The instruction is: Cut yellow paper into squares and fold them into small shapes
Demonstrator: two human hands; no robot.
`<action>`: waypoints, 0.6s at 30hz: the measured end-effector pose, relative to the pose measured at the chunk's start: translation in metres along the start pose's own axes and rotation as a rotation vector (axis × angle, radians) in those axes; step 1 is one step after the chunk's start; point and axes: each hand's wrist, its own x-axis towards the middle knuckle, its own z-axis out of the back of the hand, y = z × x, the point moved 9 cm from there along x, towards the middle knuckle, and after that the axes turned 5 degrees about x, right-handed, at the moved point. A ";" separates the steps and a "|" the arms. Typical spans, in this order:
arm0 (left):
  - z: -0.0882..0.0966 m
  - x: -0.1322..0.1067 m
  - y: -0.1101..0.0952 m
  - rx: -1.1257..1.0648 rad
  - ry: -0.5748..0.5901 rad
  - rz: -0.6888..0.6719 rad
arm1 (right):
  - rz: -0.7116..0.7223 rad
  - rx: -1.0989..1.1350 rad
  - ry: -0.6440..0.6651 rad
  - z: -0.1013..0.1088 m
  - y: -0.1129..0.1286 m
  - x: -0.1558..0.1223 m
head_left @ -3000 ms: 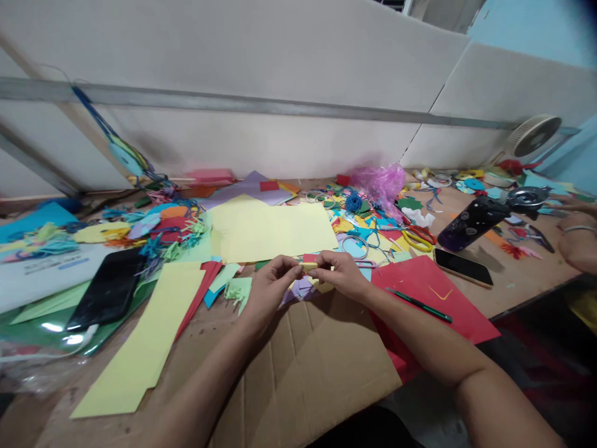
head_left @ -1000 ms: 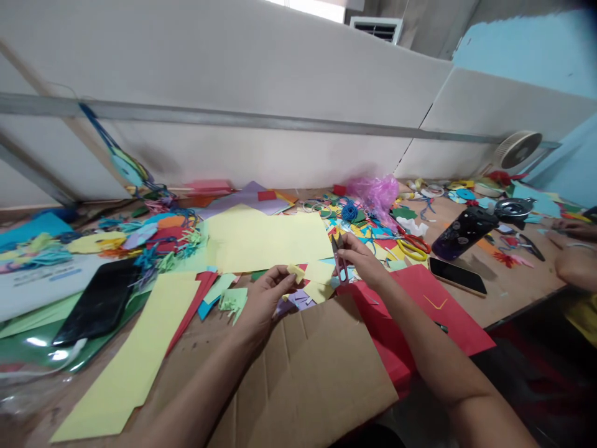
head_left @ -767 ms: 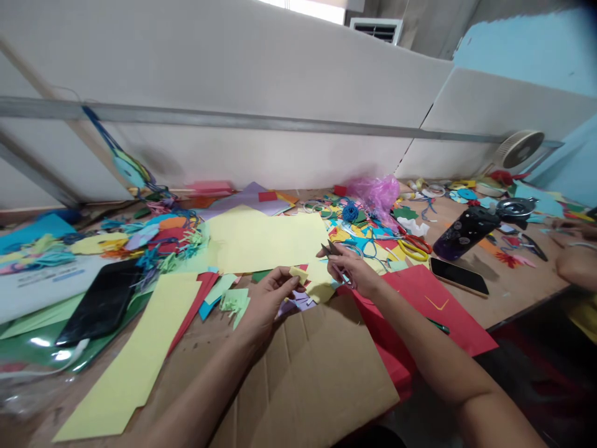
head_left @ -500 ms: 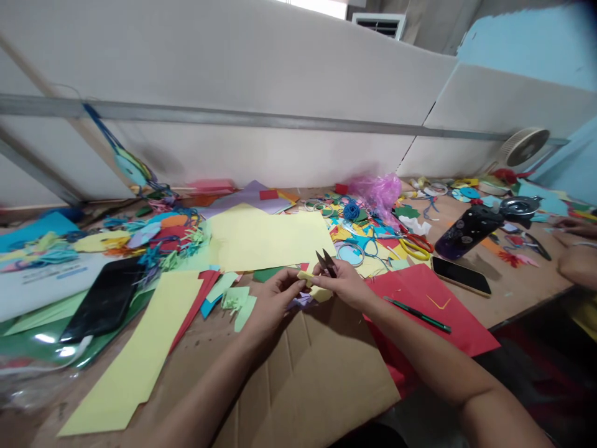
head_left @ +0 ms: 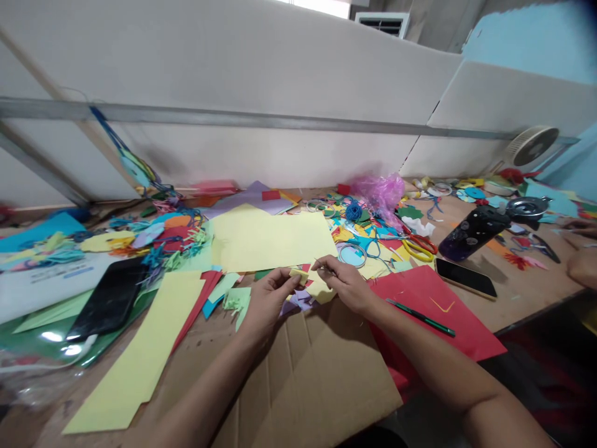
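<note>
My left hand (head_left: 269, 297) pinches a small folded piece of yellow paper (head_left: 299, 275) between thumb and fingertips. Close by on the right, my right hand (head_left: 346, 284) is closed around a small pair of scissors (head_left: 317, 264). Little of the scissors shows now, as the fingers cover most of them. Both hands hover over the far edge of a brown cardboard sheet (head_left: 298, 373). Yellow and purple paper scraps (head_left: 303, 300) lie beneath them. Behind the hands is a large pale yellow sheet (head_left: 275, 239).
Long yellow strips (head_left: 140, 354) and a black phone (head_left: 107, 298) lie left. To the right are red paper (head_left: 438, 311), a green pen (head_left: 422, 317), another phone (head_left: 466, 278), yellow-handled scissors (head_left: 417, 250) and a dark tumbler (head_left: 473, 233). Another person's arm (head_left: 583, 269) rests at far right.
My right hand has turned, so the scissor blades that stood up clearly are now mostly out of sight. The yellow piece in my left hand has shifted slightly left.
</note>
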 end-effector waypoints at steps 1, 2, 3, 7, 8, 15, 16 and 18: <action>0.000 0.000 -0.001 -0.007 -0.002 0.001 | 0.006 -0.036 0.006 0.000 0.002 0.000; 0.000 0.000 -0.001 -0.017 0.000 0.004 | 0.006 -0.055 0.017 0.000 0.004 -0.001; -0.001 0.000 -0.002 -0.029 0.003 0.006 | 0.003 -0.063 0.031 -0.002 0.005 -0.001; -0.002 -0.001 -0.003 -0.054 0.002 0.019 | 0.030 -0.069 0.060 -0.004 0.009 -0.001; -0.002 -0.001 -0.002 -0.051 -0.002 0.021 | 0.038 -0.072 0.060 -0.004 0.009 -0.001; 0.002 0.000 0.000 0.003 0.009 0.004 | 0.064 -0.021 0.090 -0.008 0.009 -0.001; 0.003 0.000 0.000 0.009 0.009 0.001 | 0.056 -0.022 0.095 -0.008 0.009 -0.001; 0.004 0.001 0.000 0.024 0.010 -0.011 | 0.041 -0.052 0.087 -0.007 0.009 -0.002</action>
